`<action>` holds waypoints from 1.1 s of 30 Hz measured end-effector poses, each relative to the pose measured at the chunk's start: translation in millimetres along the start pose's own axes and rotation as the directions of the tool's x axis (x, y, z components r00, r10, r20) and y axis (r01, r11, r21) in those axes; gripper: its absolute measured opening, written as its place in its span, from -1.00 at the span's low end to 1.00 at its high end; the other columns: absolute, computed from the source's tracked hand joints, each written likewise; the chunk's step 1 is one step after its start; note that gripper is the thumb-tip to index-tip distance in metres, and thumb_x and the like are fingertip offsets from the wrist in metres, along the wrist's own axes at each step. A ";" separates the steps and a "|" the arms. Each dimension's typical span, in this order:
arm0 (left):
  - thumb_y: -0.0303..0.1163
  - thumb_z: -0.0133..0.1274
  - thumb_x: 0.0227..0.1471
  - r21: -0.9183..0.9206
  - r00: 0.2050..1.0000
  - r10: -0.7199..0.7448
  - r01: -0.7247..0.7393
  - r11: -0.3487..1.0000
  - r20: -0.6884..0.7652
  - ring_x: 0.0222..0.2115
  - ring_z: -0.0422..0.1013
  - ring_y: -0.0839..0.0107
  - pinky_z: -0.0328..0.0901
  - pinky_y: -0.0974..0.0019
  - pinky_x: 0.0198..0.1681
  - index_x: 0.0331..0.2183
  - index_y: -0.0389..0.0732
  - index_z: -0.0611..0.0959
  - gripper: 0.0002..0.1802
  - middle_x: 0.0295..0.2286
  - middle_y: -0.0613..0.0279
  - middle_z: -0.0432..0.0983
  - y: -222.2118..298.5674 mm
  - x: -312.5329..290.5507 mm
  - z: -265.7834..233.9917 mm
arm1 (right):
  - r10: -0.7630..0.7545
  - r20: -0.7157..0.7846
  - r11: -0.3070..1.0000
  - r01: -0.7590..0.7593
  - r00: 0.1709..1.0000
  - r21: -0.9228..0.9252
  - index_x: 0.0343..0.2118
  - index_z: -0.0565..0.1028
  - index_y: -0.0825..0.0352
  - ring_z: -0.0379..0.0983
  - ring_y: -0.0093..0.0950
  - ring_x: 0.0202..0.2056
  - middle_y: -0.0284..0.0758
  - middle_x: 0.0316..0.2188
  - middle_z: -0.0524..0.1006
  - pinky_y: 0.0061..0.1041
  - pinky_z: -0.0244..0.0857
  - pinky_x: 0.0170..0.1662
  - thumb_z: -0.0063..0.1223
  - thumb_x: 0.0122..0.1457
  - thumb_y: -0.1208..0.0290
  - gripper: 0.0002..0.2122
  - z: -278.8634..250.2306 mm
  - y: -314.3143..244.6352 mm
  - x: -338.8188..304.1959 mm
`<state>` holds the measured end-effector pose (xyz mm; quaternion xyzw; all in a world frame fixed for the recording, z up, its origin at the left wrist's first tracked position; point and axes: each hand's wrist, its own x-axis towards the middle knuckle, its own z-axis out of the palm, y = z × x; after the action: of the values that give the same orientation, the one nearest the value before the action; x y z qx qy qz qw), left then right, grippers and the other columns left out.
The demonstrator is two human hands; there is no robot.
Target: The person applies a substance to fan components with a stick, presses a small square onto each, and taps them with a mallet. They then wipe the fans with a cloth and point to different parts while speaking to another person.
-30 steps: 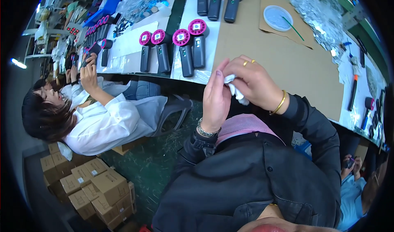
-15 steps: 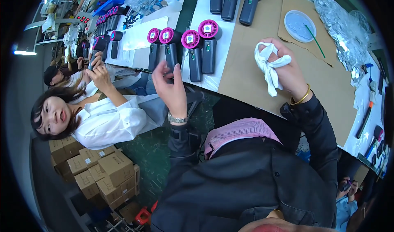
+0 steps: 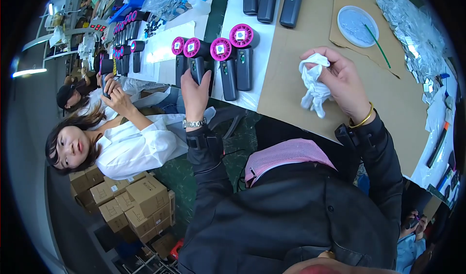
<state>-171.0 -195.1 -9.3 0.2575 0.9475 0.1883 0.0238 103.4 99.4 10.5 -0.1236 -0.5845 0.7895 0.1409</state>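
My left hand (image 3: 195,97) has its thumb and fingers around the lower handle of a dark grey handheld fan (image 3: 197,66) with a round pink head. That fan lies on the table in a short row with several like it, including a neighbouring fan (image 3: 227,77) and another fan (image 3: 244,68) to its right. In my right hand (image 3: 348,82) is a crumpled white cloth (image 3: 314,86), pinched between thumb and fingers, its loose end hanging over the cardboard. Part of the held fan's handle is hidden behind my left hand.
Brown cardboard (image 3: 291,75) covers the table's middle. A white round dish (image 3: 357,24) with a green stick (image 3: 377,46) stands at the far right, near clear plastic bags (image 3: 403,22). More fans (image 3: 291,7) lie at the back. A co-worker (image 3: 141,148) sits at left, near stacked cartons (image 3: 148,199).
My left hand has moved forward and slightly left onto a fan and closed around its handle. The right hand still holds the cloth, which is now more bunched.
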 end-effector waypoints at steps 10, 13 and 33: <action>0.18 -0.14 0.39 -0.984 0.987 0.074 0.134 0.121 0.144 -0.61 0.38 0.50 0.24 0.45 -0.59 0.06 -0.25 0.49 -0.36 -0.33 0.18 0.51 118.4 -84.1 -27.9 | -0.150 -0.026 0.989 0.151 0.988 0.011 -0.04 0.53 0.34 0.52 -0.68 -0.22 -0.45 -0.22 0.58 -0.64 0.40 -0.16 0.08 0.36 0.51 -0.84 22.3 0.7 -13.8; 0.35 -0.37 0.39 -0.963 0.959 0.138 0.260 -0.069 0.249 -0.61 0.37 0.51 0.23 0.46 -0.62 0.04 -0.23 0.49 -0.20 -0.36 0.22 0.48 140.2 -100.2 -21.2 | -0.138 -0.007 0.987 0.137 0.990 -0.087 -0.07 0.54 0.35 0.53 -0.68 -0.24 -0.46 -0.26 0.59 -0.63 0.40 -0.19 0.13 0.34 0.50 -0.85 45.1 -14.8 -39.4; 0.33 -0.52 0.41 -0.968 0.985 0.073 0.139 0.207 0.157 -0.42 0.49 0.58 0.34 0.54 -0.52 0.20 -0.30 0.42 -0.11 -0.31 0.28 0.56 202.6 -167.9 26.6 | 0.165 -0.070 0.937 -0.134 0.984 0.324 -0.18 0.50 0.34 0.62 -0.59 -0.36 -0.38 -0.30 0.63 -0.55 0.53 -0.39 0.32 0.25 0.40 -0.78 79.4 11.1 -111.4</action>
<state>75.3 -108.0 32.1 0.1795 0.6169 0.7194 0.2641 177.6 -15.1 26.0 -0.1810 -0.4313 0.8748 0.1265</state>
